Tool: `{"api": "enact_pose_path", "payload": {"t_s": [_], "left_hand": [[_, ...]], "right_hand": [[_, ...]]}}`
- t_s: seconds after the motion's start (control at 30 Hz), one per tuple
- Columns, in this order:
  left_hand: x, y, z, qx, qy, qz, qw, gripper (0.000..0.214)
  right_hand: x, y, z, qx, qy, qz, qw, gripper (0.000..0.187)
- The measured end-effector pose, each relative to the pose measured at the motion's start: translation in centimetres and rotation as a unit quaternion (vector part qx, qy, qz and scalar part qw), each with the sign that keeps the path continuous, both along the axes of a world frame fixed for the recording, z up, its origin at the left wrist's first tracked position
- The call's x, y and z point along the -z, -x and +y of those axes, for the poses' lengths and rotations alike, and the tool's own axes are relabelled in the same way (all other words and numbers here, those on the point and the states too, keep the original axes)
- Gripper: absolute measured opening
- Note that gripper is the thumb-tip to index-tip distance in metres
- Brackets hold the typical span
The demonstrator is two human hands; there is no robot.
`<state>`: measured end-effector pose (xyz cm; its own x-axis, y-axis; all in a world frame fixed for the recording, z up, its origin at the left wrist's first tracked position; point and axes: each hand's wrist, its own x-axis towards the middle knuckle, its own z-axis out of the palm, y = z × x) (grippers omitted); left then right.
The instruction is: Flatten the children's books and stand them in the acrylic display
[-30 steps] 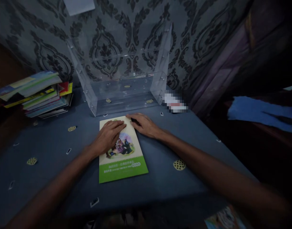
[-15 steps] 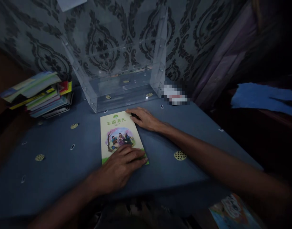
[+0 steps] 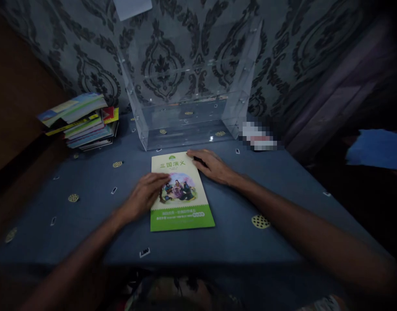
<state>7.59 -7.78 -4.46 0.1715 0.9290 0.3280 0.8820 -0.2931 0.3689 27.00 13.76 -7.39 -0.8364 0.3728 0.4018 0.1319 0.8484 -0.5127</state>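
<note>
A closed book [image 3: 179, 216] with a cream cover, a round picture of several figures and a green lower band lies flat on the table. My left hand [image 3: 148, 192] reaches over the book's left edge. Its fingers are stretched out, with their tips at the left part of the picture. At the top right corner of the cover, my right hand [image 3: 213, 166] rests with extended fingertips touching the edge. The thumb is apart from the fingers, and a dark gap shows between them. Neither hand grasps the book.
Behind the book stands a clear acrylic rack [image 3: 192, 140] against the patterned wall. A stack of books [image 3: 88, 125] is at the back left. A pixelated pale item [image 3: 256, 137] lies right of the rack. The blue tablecloth [image 3: 101, 233] covers the table, whose front edge is near me.
My left hand has moved from the bottom of the cover up to its left edge, uncovering the green band. My right hand stays at the top right corner. The view has shifted left.
</note>
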Motion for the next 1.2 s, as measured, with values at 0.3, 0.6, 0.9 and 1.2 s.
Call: {"api": "enact_pose_path", "payload": {"t_s": [0.3,0.6,0.9,1.2], "left_hand": [[1.7,4.3,1.7,-0.111,-0.029,0.021,0.993,0.04],[1.9,4.0,1.4,-0.118,-0.041,0.024,0.992,0.04],[2.6,4.2,1.5,-0.117,-0.065,0.004,0.991,0.037],[3.0,4.3,1.5,-0.11,-0.086,-0.032,0.99,0.044]], "right_hand": [[-0.5,-0.1,-0.2,-0.003,-0.011,-0.009,1.0,0.038],[-1.3,-0.1,-2.4,0.031,-0.032,0.013,0.999,0.035],[-3.5,-0.7,-9.4,-0.17,0.018,0.013,0.985,0.03],[-3.9,4.2,-9.5,-0.245,-0.051,-0.05,0.967,0.025]]}}
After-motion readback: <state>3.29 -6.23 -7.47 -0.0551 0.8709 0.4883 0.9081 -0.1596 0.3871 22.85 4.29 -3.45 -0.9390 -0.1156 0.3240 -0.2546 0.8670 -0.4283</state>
